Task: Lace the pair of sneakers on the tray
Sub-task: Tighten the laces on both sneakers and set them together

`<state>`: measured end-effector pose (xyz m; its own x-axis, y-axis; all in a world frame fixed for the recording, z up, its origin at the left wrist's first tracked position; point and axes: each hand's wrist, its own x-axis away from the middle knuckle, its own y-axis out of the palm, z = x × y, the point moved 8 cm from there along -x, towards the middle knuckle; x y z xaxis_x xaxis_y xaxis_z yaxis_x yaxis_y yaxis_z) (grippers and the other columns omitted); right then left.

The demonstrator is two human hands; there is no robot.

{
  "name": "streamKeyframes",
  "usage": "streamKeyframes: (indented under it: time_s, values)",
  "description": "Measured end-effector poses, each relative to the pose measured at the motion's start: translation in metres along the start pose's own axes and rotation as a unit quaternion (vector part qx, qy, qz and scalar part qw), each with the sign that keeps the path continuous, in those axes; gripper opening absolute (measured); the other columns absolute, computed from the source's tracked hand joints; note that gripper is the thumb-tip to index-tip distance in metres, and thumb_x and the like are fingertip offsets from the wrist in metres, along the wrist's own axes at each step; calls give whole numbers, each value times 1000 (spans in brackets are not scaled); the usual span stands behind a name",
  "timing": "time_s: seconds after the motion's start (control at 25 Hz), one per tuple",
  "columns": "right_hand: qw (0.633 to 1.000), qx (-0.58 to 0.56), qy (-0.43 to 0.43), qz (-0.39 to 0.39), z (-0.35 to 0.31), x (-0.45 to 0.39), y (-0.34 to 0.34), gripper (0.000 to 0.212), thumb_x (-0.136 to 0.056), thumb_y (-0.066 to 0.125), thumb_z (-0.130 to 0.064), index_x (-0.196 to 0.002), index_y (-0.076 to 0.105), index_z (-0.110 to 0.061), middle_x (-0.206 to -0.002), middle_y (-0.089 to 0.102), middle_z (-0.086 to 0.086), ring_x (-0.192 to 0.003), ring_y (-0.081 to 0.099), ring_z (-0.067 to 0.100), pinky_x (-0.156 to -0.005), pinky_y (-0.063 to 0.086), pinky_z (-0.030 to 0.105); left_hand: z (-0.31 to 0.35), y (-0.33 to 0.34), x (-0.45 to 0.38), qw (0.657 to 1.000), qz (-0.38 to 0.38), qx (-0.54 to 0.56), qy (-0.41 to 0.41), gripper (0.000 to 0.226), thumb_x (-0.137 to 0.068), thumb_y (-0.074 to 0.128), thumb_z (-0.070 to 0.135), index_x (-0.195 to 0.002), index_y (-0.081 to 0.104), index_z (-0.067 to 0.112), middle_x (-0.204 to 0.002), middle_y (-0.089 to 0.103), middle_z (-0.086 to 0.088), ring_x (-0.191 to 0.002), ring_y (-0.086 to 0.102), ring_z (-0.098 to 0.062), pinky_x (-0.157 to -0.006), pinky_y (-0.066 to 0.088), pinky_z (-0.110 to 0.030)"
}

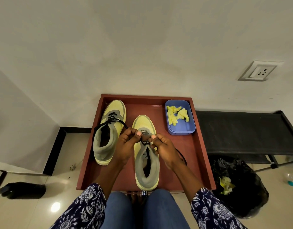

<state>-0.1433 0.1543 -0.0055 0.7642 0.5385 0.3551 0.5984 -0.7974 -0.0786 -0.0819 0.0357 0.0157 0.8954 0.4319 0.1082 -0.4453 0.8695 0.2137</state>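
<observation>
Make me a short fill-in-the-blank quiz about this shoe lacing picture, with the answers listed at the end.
1. Both sneakers sit on a ____ tray.
2. The left hand and right hand pinch a ____ lace over the right sneaker.
3. The blue box holds crumpled ____ pieces.
4. The left sneaker lies ____ from the person than the other.

Answers: red-brown; black; yellow; farther
</observation>
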Motion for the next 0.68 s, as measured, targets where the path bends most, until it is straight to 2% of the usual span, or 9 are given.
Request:
streamKeyframes:
  time_s: [0.08,0.24,0.32,0.44,0.48,0.6,0.68]
  values:
    - [1000,-21,0,-9,0,0,2,26,-98,41,-21,-101,57,-1,-80,46,10,-64,38,12,-53,32,20,-5,1,-1,1000,6,13,-13,10,-90,51,3,-82,55,6,-75,66,-1,-76,64,-11,-81,50,-25]
    - [999,-45,-21,-21,-2,0,6,16,-99,39,-16,-101,53,-9,-78,54,1,-59,45,2,-50,37,11,-13,1,-5,999,31,22,-33,18,-89,49,-6,-99,57,7,-89,64,-7,-78,65,-6,-82,50,-25]
    - [998,-50,-30,-19,0,-2,8,14,-99,39,-12,-103,53,-12,-76,59,-6,-55,47,-2,-53,38,12,-15,1,-6,998,42,-16,-32,25,-91,46,-6,-112,54,4,-88,64,-6,-73,64,-3,-78,51,-22]
    - [999,-11,-45,1,6,-9,8,21,-98,38,-7,-106,51,-21,-84,63,-2,-67,53,5,-63,41,19,-16,1,-6,996,46,-70,-31,35,-91,44,-7,-122,48,8,-94,63,-3,-76,63,3,-75,52,-15]
    - [999,6,-51,6,7,-11,8,25,-97,38,-5,-110,50,-22,-87,63,0,-72,57,4,-65,42,17,-18,0,-6,995,45,-80,-32,37,-91,44,-8,-124,47,9,-95,62,-2,-78,63,2,-76,52,-17]
    - [997,34,-68,12,5,-13,10,31,-97,36,0,-119,49,-16,-85,63,4,-69,60,-7,-68,45,9,-27,-2,-6,995,34,-80,-47,46,-92,42,-8,-130,43,17,-89,59,-3,-79,61,-8,-79,50,-31]
    - [996,28,-86,11,3,-14,11,30,-98,36,-3,-121,49,-16,-82,63,5,-72,62,-6,-76,47,10,-28,-1,-6,995,39,-76,-55,47,-92,42,-7,-129,43,21,-86,59,-2,-78,60,-10,-73,50,-31]
